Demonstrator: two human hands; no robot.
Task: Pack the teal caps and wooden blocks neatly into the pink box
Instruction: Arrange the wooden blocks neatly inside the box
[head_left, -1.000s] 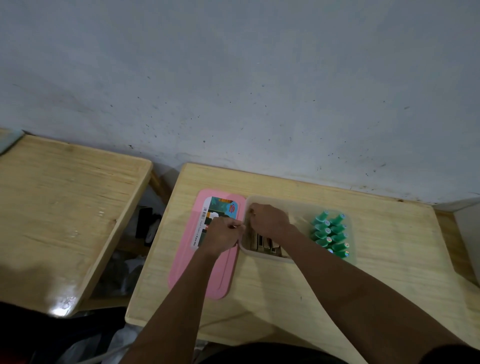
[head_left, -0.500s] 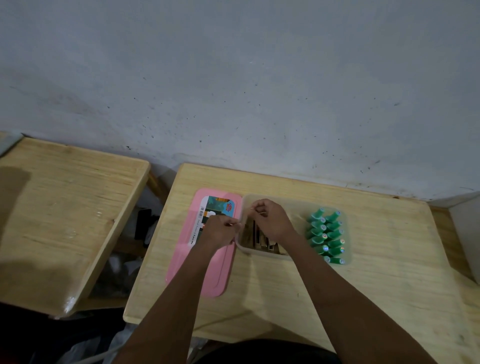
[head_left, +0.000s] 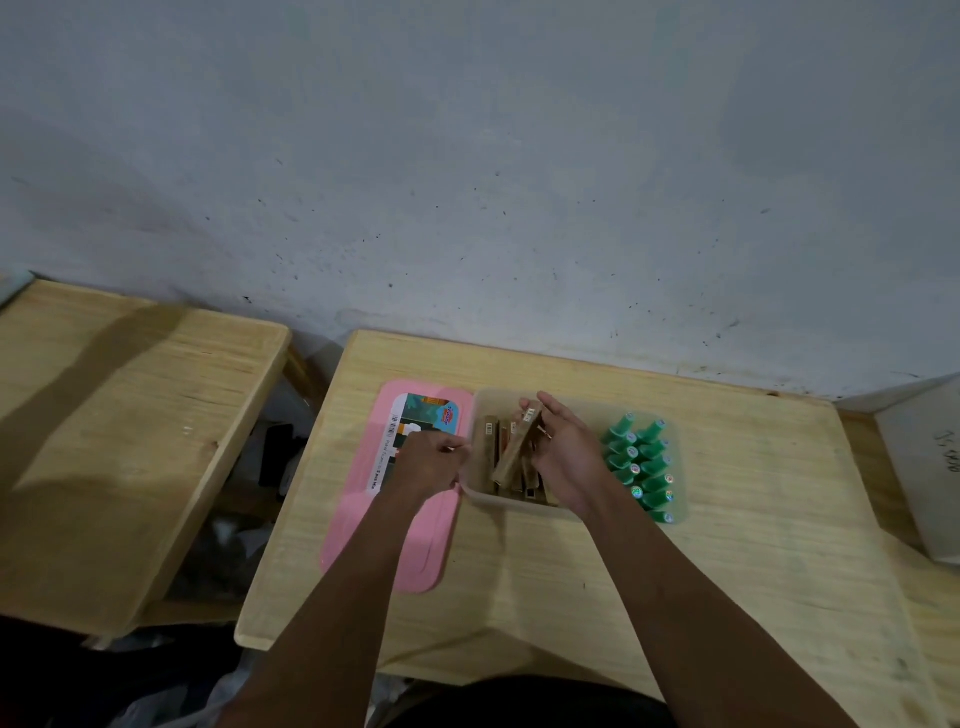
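The right hand (head_left: 569, 460) holds one wooden block (head_left: 519, 447) over the left end of the box (head_left: 519, 506), with thumb and fingers (head_left: 553, 410) closed lightly along its side. The block is tilted. Its long axis runs from the counter's near edge toward the far edge, with the far end raised and the near end dipping among the other wooden blocks (head_left: 491, 457). Those lie side by side on the same front-to-back axis. The slot it needs therefore lies directly beneath and slightly left of the fingers. I judge the next move to be levelling it and lowering it parallel to its neighbours, and the right hand is the nearer one for that.

The left hand (head_left: 428, 465) sits at the box's left wall, fingers curled, seemingly pinching the rim to steady it. The teal caps (head_left: 641, 467) fill the box's right end in two neat rows, just beside the right wrist. The pink lid (head_left: 384, 525) lies flat on the counter (head_left: 727, 545), just beside the box's left wall.

The counter is pale wood, set against a scuffed grey wall (head_left: 467, 182). A second wooden counter (head_left: 130, 415) stands to the left across a gap.
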